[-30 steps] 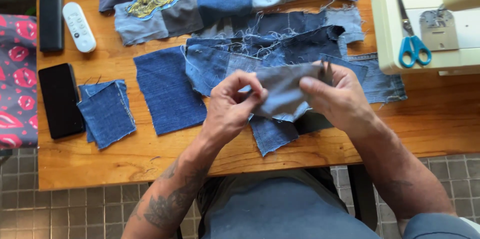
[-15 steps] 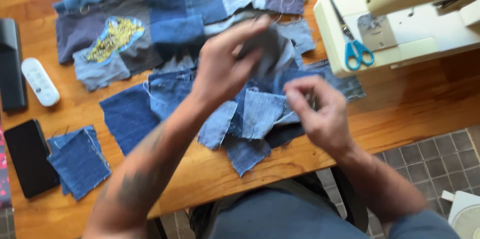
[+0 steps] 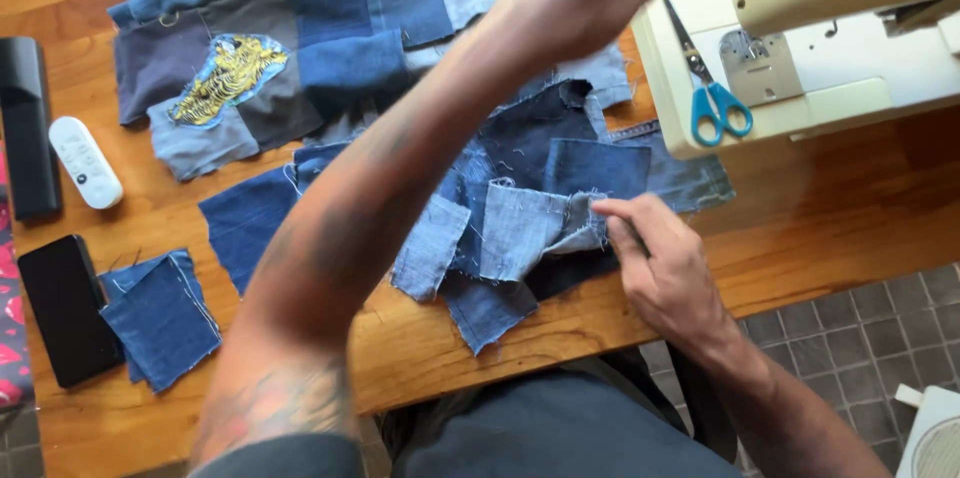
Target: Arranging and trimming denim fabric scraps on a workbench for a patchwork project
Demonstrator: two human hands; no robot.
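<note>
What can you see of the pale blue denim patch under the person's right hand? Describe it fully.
The pale blue, roughly rectangular denim patch lies flat near the front edge of the wooden table, on top of a heap of darker denim scraps. Its edges are frayed, with loose threads, and its right edge is folded or curled over. The right hand pinches that right edge with its fingertips. A similar pale patch lies beside it on the left; whether the two touch or overlap is unclear.

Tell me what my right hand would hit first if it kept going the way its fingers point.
The right hand points left; its fingertips already touch the pale denim patch, so that comes first.
</note>
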